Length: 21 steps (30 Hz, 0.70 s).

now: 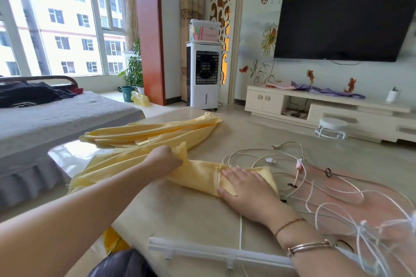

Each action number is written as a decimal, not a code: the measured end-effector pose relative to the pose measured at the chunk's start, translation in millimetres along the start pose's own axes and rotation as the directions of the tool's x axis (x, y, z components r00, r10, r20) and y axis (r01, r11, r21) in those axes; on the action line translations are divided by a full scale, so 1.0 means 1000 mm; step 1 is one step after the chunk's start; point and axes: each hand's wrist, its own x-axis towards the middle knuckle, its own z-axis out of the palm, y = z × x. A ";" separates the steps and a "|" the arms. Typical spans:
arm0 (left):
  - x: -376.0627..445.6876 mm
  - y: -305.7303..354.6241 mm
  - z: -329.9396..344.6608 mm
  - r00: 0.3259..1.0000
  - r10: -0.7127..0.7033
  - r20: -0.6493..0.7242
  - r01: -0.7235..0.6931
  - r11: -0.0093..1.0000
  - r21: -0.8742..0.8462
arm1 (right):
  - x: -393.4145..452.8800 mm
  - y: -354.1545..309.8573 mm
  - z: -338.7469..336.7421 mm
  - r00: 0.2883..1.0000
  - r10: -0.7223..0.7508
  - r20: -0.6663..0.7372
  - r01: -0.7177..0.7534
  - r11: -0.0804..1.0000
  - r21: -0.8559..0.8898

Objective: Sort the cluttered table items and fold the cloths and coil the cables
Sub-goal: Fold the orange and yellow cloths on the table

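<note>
The near edge of the table (180, 213) is cut off at the bottom of the view, and a scrap of yellow fabric hanging below that edge is half hidden. The fingertips of the left hand (163, 159) are buried in a raised fold of the yellow cloth (144, 139), which it pinches with curled fingers, arm stretched forward across the table. The right hand (245, 186) lies flat, fingers straight, pressing the narrow folded end of the cloth onto the table. The cloth is thin and smooth, and beyond the left hand it spreads in long loose creases towards the table's far edge. Just right of the right hand, white cables (299, 177) sprawl in tangled loops, touching the cloth's folded end. A white plastic strip (216, 252) lies at the table's near edge.
</note>
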 end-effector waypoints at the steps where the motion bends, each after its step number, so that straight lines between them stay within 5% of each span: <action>1: 0.000 0.006 0.002 0.999 0.029 -0.035 -0.031 0.998 -0.059 | 0.000 0.000 0.000 1.000 0.002 0.001 -0.002 1.000 -0.002; 7: -0.023 0.066 0.012 0.975 0.213 -0.069 -0.219 0.844 -0.489 | -0.004 -0.003 -0.006 0.992 -0.051 -0.117 0.060 0.995 0.076; 9: -0.032 0.083 0.022 0.966 0.258 -0.012 -0.224 0.814 -0.536 | -0.005 0.000 -0.012 0.969 0.025 -0.246 0.053 0.951 0.305; 11: -0.039 0.093 0.033 0.957 0.289 0.016 -0.236 0.812 -0.533 | -0.006 0.007 -0.021 0.901 0.266 -0.342 -0.004 0.795 0.607; 15: -0.047 0.103 0.055 0.961 0.260 0.098 -0.142 0.761 -0.633 | -0.015 0.026 -0.042 0.782 0.609 -0.131 -0.164 0.403 0.900; 19: -0.054 0.106 0.069 0.914 0.318 0.253 -0.047 0.700 -0.712 | -0.020 0.040 -0.051 0.803 0.595 -0.040 -0.248 0.394 0.885; 21: -0.052 0.104 0.073 0.923 0.354 0.153 -0.142 0.680 -0.720 | -0.026 0.042 -0.053 0.805 0.592 -0.031 -0.303 0.457 0.836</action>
